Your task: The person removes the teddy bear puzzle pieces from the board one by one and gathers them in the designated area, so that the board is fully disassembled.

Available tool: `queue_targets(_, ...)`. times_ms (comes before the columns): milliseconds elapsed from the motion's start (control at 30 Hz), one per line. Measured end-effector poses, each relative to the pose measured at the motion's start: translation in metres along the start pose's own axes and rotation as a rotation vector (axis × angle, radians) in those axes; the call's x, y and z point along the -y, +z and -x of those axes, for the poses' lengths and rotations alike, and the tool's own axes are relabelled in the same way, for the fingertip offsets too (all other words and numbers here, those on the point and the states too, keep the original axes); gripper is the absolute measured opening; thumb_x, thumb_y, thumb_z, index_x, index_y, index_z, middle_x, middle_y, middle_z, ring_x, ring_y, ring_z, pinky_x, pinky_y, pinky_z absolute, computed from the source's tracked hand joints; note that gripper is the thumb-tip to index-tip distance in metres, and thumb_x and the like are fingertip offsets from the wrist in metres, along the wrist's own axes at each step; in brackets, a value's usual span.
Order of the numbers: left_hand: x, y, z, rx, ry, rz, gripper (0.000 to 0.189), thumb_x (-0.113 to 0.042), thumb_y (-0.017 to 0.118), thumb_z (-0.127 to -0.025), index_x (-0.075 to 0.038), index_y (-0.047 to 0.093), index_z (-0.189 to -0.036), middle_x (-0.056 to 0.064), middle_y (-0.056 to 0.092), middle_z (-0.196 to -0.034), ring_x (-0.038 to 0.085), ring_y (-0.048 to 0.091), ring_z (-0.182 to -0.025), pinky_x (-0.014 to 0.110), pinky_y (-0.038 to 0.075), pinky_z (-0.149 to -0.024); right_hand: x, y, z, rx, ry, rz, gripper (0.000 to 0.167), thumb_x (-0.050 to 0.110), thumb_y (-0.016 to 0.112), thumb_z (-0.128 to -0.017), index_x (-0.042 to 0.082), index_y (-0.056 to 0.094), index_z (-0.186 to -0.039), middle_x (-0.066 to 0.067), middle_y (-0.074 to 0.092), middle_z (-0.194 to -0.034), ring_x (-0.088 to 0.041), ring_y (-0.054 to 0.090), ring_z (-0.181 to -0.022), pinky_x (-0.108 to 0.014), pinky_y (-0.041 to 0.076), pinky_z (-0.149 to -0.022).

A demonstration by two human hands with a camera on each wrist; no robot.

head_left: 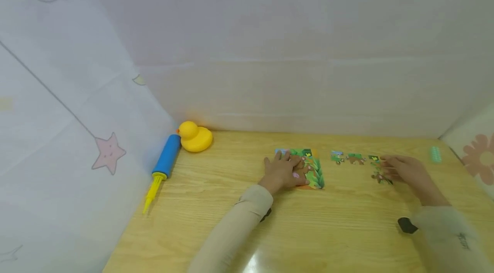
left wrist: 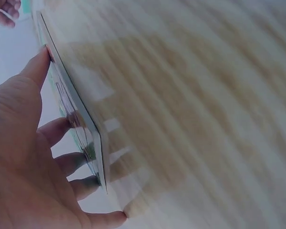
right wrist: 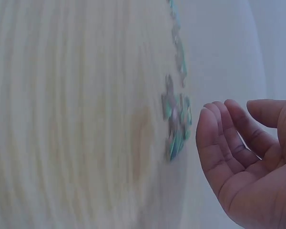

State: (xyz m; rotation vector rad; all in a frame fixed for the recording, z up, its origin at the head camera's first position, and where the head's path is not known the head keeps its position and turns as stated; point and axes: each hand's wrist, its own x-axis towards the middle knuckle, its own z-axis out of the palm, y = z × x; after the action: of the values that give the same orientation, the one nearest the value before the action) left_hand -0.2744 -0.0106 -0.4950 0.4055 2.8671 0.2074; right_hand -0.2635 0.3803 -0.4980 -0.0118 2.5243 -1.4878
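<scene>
A flat picture puzzle board (head_left: 317,174), green with a brown animal, lies on the wooden table. My left hand (head_left: 281,172) rests on it with fingers spread; in the left wrist view the thumb and fingertips (left wrist: 88,183) press its face, and one finger reaches past its edge onto the table. To the right, loose jigsaw pieces (head_left: 355,158) lie in a row. My right hand (head_left: 409,174) hovers beside the rightmost jigsaw pieces (head_left: 381,176). In the right wrist view its fingers bend loosely, apart from the thumb, with nothing between them.
A yellow rubber duck (head_left: 196,138) sits at the back left, next to a blue and yellow hand pump (head_left: 167,157). A small light-green object (head_left: 435,154) lies at the far right. Pale printed cloth (head_left: 251,71) walls the table at the back and sides.
</scene>
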Motion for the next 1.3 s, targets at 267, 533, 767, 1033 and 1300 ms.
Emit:
queue_targets(267, 0.003, -0.001, -0.001, -0.008, 0.003, 0.046, 0.084, -0.079, 0.06, -0.082, -0.046, 0.034, -0.155, -0.001, 0.021, -0.171, 0.031, 0.017, -0.158, 0.069, 0.019, -0.121, 0.038, 0.037, -0.015, 0.034, -0.021, -0.013, 0.067, 0.047, 0.043, -0.108, -0.003, 0.042, -0.151, -0.002, 0.068, -0.124, 0.002, 0.068, -0.099, -0.029, 0.061, -0.087)
queue_targets(533, 0.01, 0.003, -0.001, -0.041, 0.027, 0.048, 0.088, -0.082, 0.058, -0.081, -0.044, 0.034, -0.156, 0.0, 0.022, -0.171, 0.032, 0.017, -0.158, 0.067, 0.02, -0.121, 0.069, 0.075, -0.033, 0.097, -0.038, -0.029, 0.058, 0.039, 0.042, -0.11, -0.005, 0.046, -0.148, -0.026, 0.06, -0.138, -0.013, 0.071, -0.105, -0.033, 0.061, -0.09)
queue_targets(767, 0.031, -0.004, 0.001, -0.031, 0.035, 0.025, 0.083, -0.077, 0.054, -0.088, -0.043, 0.028, -0.159, 0.006, 0.014, -0.172, 0.035, 0.008, -0.159, 0.067, 0.014, -0.123, 0.081, 0.106, -0.052, 0.147, -0.035, -0.067, 0.051, 0.031, 0.048, -0.109, -0.005, 0.05, -0.145, -0.028, 0.061, -0.134, -0.025, 0.07, -0.108, -0.035, 0.06, -0.092)
queue_targets(1033, 0.045, -0.008, 0.01, -0.007, 0.005, 0.073, 0.097, -0.089, 0.045, -0.082, -0.044, 0.015, -0.161, 0.011, 0.002, -0.173, 0.043, -0.001, -0.158, 0.07, 0.005, -0.122, 0.099, 0.141, -0.061, 0.189, -0.049, -0.012, 0.046, 0.022, 0.054, -0.106, -0.009, 0.054, -0.14, -0.031, 0.06, -0.133, -0.035, 0.069, -0.11, -0.035, 0.061, -0.089)
queue_targets(1300, 0.053, -0.002, 0.012, 0.007, -0.015, 0.012, 0.094, -0.088, 0.048, -0.082, -0.045, 0.019, -0.161, 0.007, 0.006, -0.173, 0.043, 0.003, -0.158, 0.071, 0.008, -0.122, 0.102, 0.171, -0.069, 0.181, -0.056, 0.135, 0.033, 0.018, 0.057, -0.105, -0.004, 0.067, -0.128, -0.022, 0.071, -0.116, -0.019, 0.072, -0.089, -0.031, 0.062, -0.077)
